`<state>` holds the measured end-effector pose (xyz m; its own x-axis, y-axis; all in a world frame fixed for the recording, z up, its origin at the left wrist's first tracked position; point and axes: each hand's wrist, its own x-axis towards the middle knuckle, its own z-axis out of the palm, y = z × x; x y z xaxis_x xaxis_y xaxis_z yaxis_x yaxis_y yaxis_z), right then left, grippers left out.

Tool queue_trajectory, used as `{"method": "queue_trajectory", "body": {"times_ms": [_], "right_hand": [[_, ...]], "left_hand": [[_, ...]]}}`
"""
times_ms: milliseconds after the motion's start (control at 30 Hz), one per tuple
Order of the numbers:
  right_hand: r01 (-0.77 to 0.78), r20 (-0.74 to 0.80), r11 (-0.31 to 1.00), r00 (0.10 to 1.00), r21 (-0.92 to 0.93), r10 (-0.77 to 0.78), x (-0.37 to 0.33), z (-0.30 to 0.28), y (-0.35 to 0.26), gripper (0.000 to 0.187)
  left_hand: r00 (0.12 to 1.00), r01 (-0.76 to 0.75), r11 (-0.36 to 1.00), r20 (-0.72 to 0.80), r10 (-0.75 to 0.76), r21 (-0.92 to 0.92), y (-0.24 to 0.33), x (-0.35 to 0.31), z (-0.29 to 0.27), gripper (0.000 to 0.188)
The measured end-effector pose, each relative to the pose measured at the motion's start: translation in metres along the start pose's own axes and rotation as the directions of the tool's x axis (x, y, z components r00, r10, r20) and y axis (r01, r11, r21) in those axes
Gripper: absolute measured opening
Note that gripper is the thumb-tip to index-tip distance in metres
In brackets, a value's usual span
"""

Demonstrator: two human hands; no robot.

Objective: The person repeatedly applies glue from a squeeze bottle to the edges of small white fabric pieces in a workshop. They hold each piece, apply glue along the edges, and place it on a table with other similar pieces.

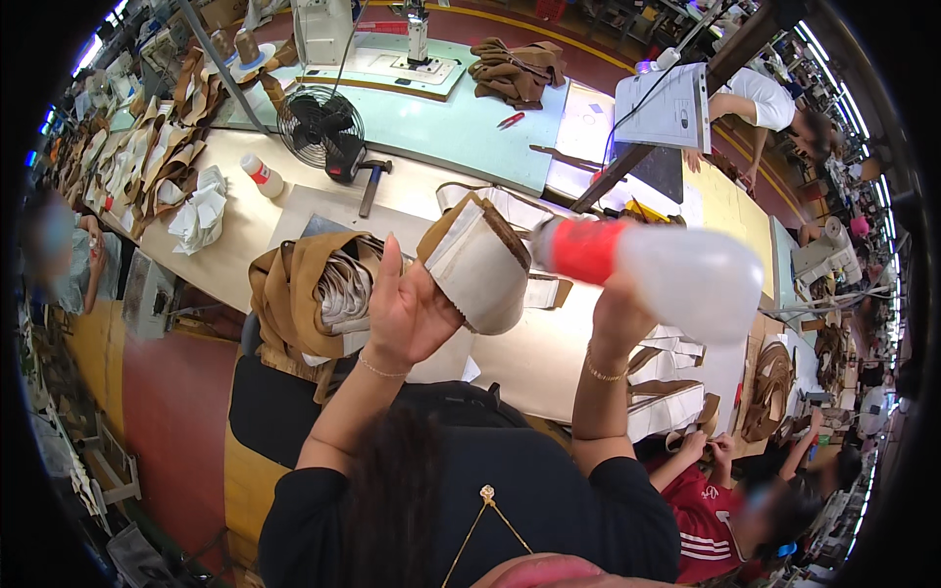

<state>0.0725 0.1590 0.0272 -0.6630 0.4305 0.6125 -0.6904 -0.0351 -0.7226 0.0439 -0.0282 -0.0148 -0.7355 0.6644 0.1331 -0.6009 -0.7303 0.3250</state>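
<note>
In my left hand (407, 312) is a curved brown leather piece with a white lining (480, 274). The fingers pass behind it, and the thumb points up, apart from it. My right hand (621, 318) grips a translucent plastic bottle with a red band (696, 279), tipped on its side and blurred by motion. Its narrow end points at the leather piece; whether the two touch, I cannot tell. Left of my left hand sits a bundle of brown pieces with white linings (294, 294). More white-lined strips (667, 392) lie below my right hand.
Beyond my hands are a hammer (373, 181), a black fan (321, 127), a small white bottle (263, 176) and crumpled white paper (201, 214). A sewing machine (418, 49) stands at the far side. A dark post (676, 127) rises at right. A red-shirted person (701, 519) works at lower right.
</note>
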Motion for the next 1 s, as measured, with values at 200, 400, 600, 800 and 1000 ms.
{"method": "queue_trajectory", "body": {"times_ms": [200, 400, 600, 800, 1000], "right_hand": [[-0.144, 0.028, 0.927, 0.986, -0.347, 0.164, 0.006, -0.024, 0.016, 0.041], [0.288, 0.237, 0.564, 0.958, -0.774, -0.164, 0.025, -0.016, 0.029, 0.044], [0.008, -0.185, 0.924, 0.979, -0.382, -0.085, 0.034, -0.037, 0.005, 0.031], [-0.013, -0.066, 0.964, 0.998, -0.265, -0.004, 0.008, -0.01, -0.001, 0.039], [-0.009, 0.21, 0.882, 0.97, -0.471, 0.122, 0.004, 0.001, 0.026, 0.037]], "left_hand": [[0.993, 0.013, 0.992, -0.121, 0.002, 0.122, 0.001, -0.004, 0.006, 0.082], [0.989, 0.075, 0.987, -0.137, -0.055, 0.141, 0.017, -0.002, 0.022, 0.081], [0.966, -0.063, 0.996, -0.255, 0.044, -0.067, 0.045, 0.013, 0.026, 0.077], [0.961, -0.022, 0.987, -0.27, 0.066, 0.162, 0.032, 0.004, 0.01, 0.077], [0.977, -0.019, 0.975, -0.202, 0.065, 0.223, 0.019, -0.008, -0.001, 0.077]]}}
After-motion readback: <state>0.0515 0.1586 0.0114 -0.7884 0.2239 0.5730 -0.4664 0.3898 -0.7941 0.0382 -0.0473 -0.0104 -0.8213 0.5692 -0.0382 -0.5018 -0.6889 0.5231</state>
